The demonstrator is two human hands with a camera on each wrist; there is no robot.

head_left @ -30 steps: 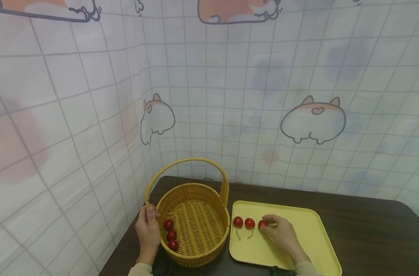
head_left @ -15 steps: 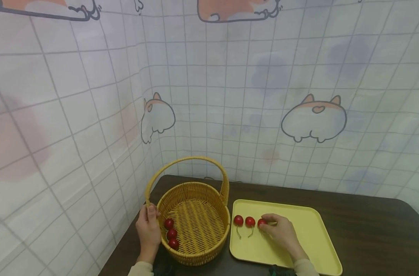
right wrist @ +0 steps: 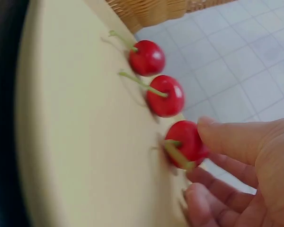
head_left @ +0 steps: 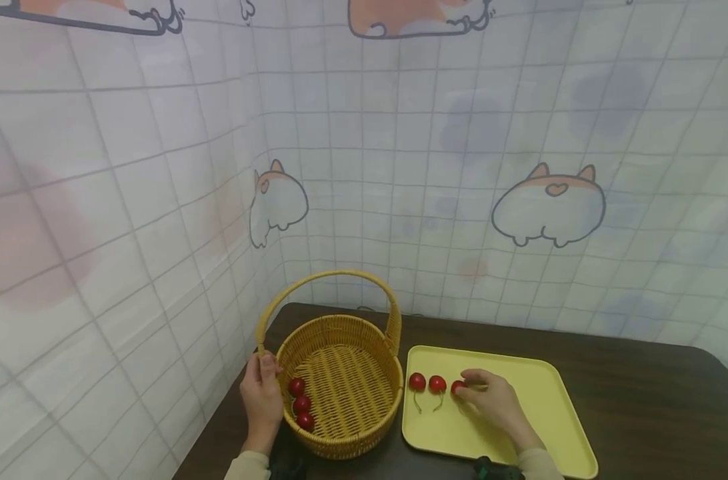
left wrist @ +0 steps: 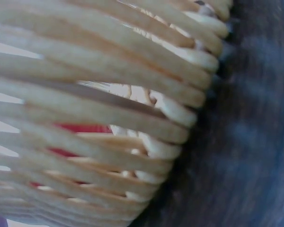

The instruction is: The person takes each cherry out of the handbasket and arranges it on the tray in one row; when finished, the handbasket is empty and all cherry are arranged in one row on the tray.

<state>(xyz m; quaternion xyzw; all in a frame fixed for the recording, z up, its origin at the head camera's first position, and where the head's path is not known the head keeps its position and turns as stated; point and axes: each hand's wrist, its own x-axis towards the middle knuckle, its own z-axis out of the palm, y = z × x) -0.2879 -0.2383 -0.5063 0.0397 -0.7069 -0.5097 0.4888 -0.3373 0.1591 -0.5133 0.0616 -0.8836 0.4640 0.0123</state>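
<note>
In the head view my left hand (head_left: 262, 400) grips the woven basket (head_left: 397, 393) at its left side, where the tall handle meets the rim. Three dark red cherries (head_left: 302, 404) lie in a line inside, along the left wall. Beside the basket, my right hand (head_left: 496, 403) is over the yellow tray (head_left: 538, 427). It pinches a red cherry (right wrist: 183, 142) between thumb and fingers, the green stem pointing toward the camera in the right wrist view. Two more stemmed cherries (right wrist: 165, 96) sit to its left in the same row. The left wrist view shows only the basket's weave (left wrist: 94, 109) up close.
Both basket and tray stand on a dark wooden table (head_left: 652, 400). A white gridded cloth (head_left: 364, 167) with cartoon dogs hangs behind and along the left side. The basket's handle (head_left: 340, 272) arches high above its rim.
The pinched cherry has shifted slightly left, closer to the middle one in the row. My left hand keeps its grip on the basket. The head view has moved a little.
</note>
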